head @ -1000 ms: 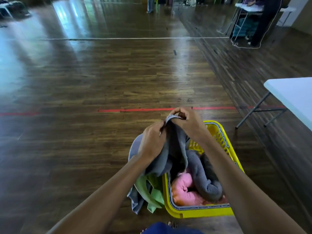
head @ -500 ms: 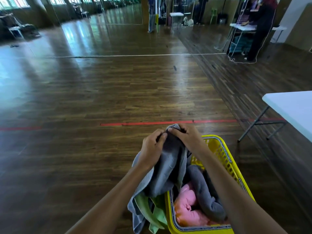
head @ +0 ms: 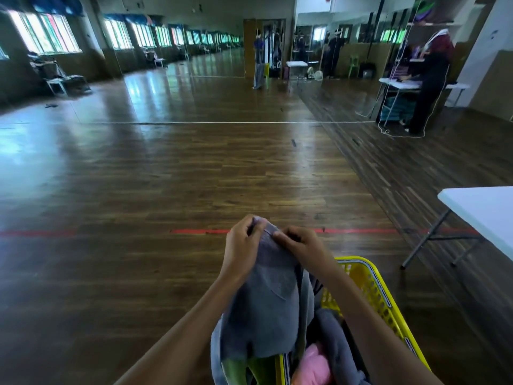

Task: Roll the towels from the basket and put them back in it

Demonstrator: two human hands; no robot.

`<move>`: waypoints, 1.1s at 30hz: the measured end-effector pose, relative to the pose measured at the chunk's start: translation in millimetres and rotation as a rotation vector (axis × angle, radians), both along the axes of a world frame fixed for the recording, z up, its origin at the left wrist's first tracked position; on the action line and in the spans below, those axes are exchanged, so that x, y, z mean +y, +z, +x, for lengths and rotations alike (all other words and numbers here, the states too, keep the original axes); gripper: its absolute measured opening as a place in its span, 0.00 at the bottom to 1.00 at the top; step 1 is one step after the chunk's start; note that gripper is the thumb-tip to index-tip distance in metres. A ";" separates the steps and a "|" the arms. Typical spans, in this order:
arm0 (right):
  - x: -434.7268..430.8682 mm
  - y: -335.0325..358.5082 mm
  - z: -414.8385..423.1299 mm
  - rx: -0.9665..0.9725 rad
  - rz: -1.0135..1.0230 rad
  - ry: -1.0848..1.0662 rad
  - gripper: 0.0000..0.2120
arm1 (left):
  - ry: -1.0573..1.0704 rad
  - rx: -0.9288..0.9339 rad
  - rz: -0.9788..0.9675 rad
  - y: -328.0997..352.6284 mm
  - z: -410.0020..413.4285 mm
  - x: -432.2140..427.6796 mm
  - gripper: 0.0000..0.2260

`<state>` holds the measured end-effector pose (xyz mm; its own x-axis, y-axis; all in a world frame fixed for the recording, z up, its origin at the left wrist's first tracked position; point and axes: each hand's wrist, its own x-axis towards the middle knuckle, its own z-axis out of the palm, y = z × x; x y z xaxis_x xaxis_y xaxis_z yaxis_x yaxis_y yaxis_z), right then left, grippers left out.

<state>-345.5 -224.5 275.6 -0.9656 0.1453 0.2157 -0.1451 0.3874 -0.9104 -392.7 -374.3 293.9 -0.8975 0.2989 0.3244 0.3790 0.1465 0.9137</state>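
Low at the left of the heap, a green towel (head: 249, 370), mostly hidden under hanging grey cloth. Left hand (head: 240, 247) curled, pinching the top hem of the grey towel (head: 266, 309), lifted clear of the floor and hanging across the left side of the yellow basket (head: 361, 259). Right hand (head: 302, 245) just beside, fingertips nipping the same hem. Inside the basket, partly blocked by towel and forearm, a pink towel (head: 315, 365) and possibly a second grey one (head: 333, 337). Further right, a white folding table (head: 488, 212). Underneath, glossy dark wooden floor (head: 138, 273) crossed by a red tape line (head: 194, 231). Windows (head: 44, 34) along the left wall, and a person (head: 427, 87) standing far right.
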 end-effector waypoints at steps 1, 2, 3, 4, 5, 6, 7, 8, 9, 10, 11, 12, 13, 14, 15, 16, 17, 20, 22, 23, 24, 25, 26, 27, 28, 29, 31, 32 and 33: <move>-0.2 -0.7 0.8 -0.017 -0.012 0.041 0.16 | 0.064 -0.002 0.037 4.4 -6.0 -2.4 0.10; 1.4 -3.5 3.8 -0.035 -0.027 0.068 0.18 | 0.134 -0.003 0.069 9.6 -14.1 -7.1 0.10; 5.6 -9.8 7.6 -0.050 -0.044 0.070 0.17 | 0.195 -0.007 0.092 14.4 -24.0 -13.9 0.10; 11.0 -15.5 13.1 -0.067 -0.055 0.052 0.15 | 0.237 -0.010 0.104 18.7 -32.9 -22.1 0.10; 16.4 -20.4 18.0 -0.075 -0.063 0.037 0.15 | 0.257 -0.008 0.098 22.2 -39.6 -30.5 0.10; 19.5 -21.4 21.8 -0.087 -0.065 0.029 0.14 | 0.258 0.000 0.070 24.2 -43.7 -37.8 0.10; 21.8 -21.7 21.2 -0.086 -0.071 0.022 0.14 | 0.240 0.012 0.029 25.2 -45.0 -41.8 0.09; 21.8 -17.8 18.4 -0.074 -0.072 0.016 0.14 | 0.207 0.028 -0.016 25.4 -43.6 -42.1 0.08; 20.2 -11.3 13.4 -0.043 -0.061 0.013 0.17 | 0.156 0.051 -0.061 24.3 -40.6 -39.5 0.08; 17.9 -4.5 6.7 0.001 -0.032 0.018 0.22 | 0.084 0.077 -0.111 23.4 -35.8 -34.3 0.08; 13.2 5.1 1.3 0.036 0.001 0.033 0.28 | -0.002 0.093 -0.157 22.1 -30.9 -27.9 0.08; 9.2 12.6 -3.8 0.058 0.032 0.056 0.31 | -0.096 0.091 -0.191 21.1 -26.6 -22.2 0.08; 6.0 18.6 -8.1 0.068 0.036 0.087 0.30 | -0.184 0.073 -0.207 20.9 -22.7 -18.0 0.08; 2.9 24.7 -10.4 0.070 0.038 0.114 0.27 | -0.253 0.045 -0.209 20.8 -19.8 -15.4 0.09; 1.8 27.0 -12.8 0.073 0.042 0.124 0.25 | -0.298 0.007 -0.198 20.5 -18.5 -14.8 0.10; 0.2 29.6 -13.2 0.078 0.043 0.131 0.27 | -0.319 -0.025 -0.181 20.5 -17.8 -15.8 0.10; -0.7 31.0 -13.2 0.066 0.038 0.134 0.29 | -0.319 -0.037 -0.174 19.8 -19.1 -17.8 0.10; 3.1 29.4 -11.7 0.002 0.054 0.131 0.20 | -0.252 0.042 -0.290 21.7 -26.9 -26.1 0.12; 9.5 22.1 -8.4 -0.052 0.020 0.158 0.17 | -0.188 0.094 -0.339 24.6 -35.6 -34.1 0.11; 14.4 15.8 -6.1 -0.062 -0.002 0.162 0.16 | -0.140 0.106 -0.325 25.5 -41.4 -40.2 0.10; 17.5 12.6 -3.1 -0.072 -0.023 0.152 0.16 | -0.080 0.106 -0.300 25.6 -47.2 -47.2 0.10; 21.2 9.4 -0.5 -0.080 -0.040 0.138 0.16 | -0.023 0.098 -0.275 25.1 -51.6 -54.3 0.10; 24.2 7.3 1.1 -0.083 -0.057 0.134 0.16 | 0.023 0.086 -0.255 24.0 -54.7 -60.0 0.10; 26.8 5.1 1.0 -0.076 -0.051 0.129 0.16 | 0.050 0.071 -0.243 22.0 -55.8 -63.9 0.10; 25.8 7.0 0.9 -0.070 -0.048 0.125 0.14 | 0.058 0.051 -0.232 20.3 -55.2 -65.2 0.10; 24.1 7.8 -0.2 -0.057 -0.044 0.123 0.12 | 0.056 0.027 -0.214 19.7 -52.9 -64.7 0.11; 15.0 10.5 -3.2 -0.017 -0.077 0.138 0.10 | 0.048 -0.006 -0.167 22.0 -51.1 -60.2 0.12; 9.1 12.6 -4.0 0.007 -0.097 0.137 0.14 | 0.053 -0.002 -0.152 23.7 -52.5 -58.5 0.12; 4.2 12.3 -5.0 0.028 -0.102 0.148 0.17 | 0.062 0.008 -0.142 26.1 -54.0 -57.4 0.12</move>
